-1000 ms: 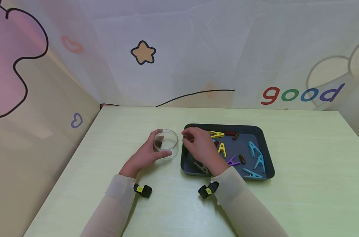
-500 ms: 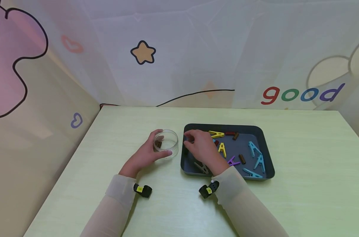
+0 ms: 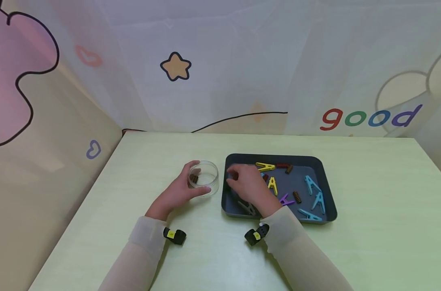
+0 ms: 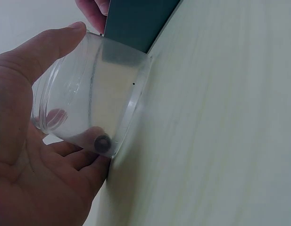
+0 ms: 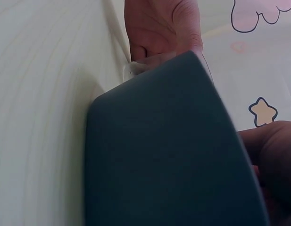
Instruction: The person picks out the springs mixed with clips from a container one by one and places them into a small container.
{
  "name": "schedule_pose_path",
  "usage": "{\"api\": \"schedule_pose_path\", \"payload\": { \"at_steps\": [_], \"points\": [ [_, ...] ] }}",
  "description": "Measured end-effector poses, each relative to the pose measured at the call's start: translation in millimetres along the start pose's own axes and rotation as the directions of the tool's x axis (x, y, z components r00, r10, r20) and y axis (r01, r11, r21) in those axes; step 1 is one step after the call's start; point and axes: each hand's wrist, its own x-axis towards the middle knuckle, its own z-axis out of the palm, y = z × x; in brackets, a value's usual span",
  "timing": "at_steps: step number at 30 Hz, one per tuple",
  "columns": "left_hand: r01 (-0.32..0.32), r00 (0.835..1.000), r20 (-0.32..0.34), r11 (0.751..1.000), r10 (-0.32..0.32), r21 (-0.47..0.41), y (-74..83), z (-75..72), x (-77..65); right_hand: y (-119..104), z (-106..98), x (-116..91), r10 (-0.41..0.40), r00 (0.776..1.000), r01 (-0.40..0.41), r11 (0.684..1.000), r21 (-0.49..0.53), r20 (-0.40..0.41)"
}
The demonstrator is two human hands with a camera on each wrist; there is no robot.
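Observation:
My left hand (image 3: 177, 190) curls round a clear round cup (image 3: 213, 186) to the left of the tray, thumb in front and fingers behind. Through its wall a brown coil spring (image 4: 103, 142) shows at the bottom, on the finger side. My right hand (image 3: 250, 185) hovers over the left part of the dark grey tray (image 3: 316, 161), fingers bent and thumb apart from the index finger. Nothing can be made out between them. In the right wrist view the tray wall (image 5: 159, 141) hides most of this hand's fingers (image 5: 282, 155).
In the tray lie yellow clips (image 3: 272, 186), blue clips (image 3: 319, 202), a purple clip (image 3: 287, 200) and a grey clip (image 3: 247, 208). Several springs lie among them, including a brown spring (image 3: 297, 197) and a dark red spring (image 3: 281, 165). A pale table (image 3: 380, 210) surrounds the tray.
My right hand has shifted slightly right and toward me, from beside the tray's left rim to over its inside. The left hand and cup have stayed in place.

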Motion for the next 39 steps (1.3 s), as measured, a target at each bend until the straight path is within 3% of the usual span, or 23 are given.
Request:
{"api": "schedule_pose_path", "payload": {
  "at_steps": [20, 32, 39],
  "points": [
    [-0.019, 1.000, -0.016, 1.000, 0.019, 0.019, -4.7, 1.2, 2.1, 3.0, 4.4, 1.4, -0.015, 0.994, 0.021, 0.998, -0.053, 0.108],
    [-0.017, 1.000, -0.017, 1.000, 0.017, 0.001, -3.3, 1.6, 1.3, 4.6, 5.8, 1.2, -0.078, 0.990, 0.090, 0.991, -0.097, 0.121],
    [-0.019, 1.000, -0.008, 1.000, 0.019, -0.003, -3.1, 1.4, 1.2, 3.1, 7.8, 0.5, -0.062, 0.990, 0.079, 0.989, -0.124, 0.130]
  ]
}}
